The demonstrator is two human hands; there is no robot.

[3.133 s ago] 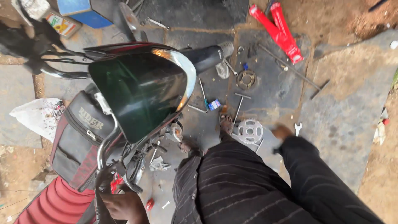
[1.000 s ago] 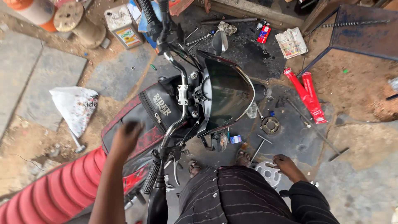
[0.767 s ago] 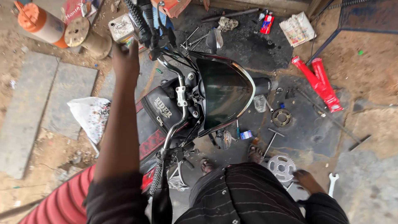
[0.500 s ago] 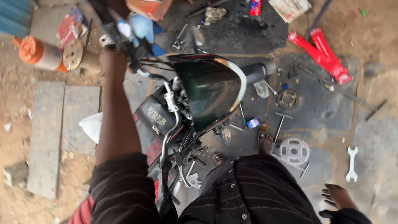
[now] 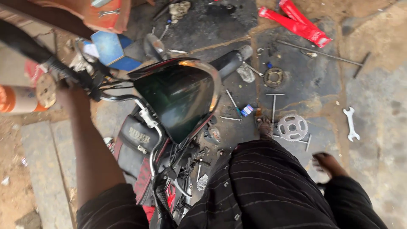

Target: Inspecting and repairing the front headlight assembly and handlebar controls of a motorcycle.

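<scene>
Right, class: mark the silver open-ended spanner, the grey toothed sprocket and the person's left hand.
silver open-ended spanner [image 5: 351, 123]: head view, middle of its shaft.
grey toothed sprocket [image 5: 292, 127]: head view, its flat face.
left hand [image 5: 71, 90]: head view, back of hand.

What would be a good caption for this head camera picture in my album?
Left hand gripping the black motorcycle handlebar, right hand free above the oily grey ground, near a silver toothed sprocket and a white spanner.

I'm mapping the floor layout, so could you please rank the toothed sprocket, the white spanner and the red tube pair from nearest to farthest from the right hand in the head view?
Measured from the right hand:
1. Toothed sprocket, just up-left of the hand, by the bare foot.
2. White spanner, up and slightly right on the grey slab.
3. Red tube pair, far off at the top edge.
</scene>
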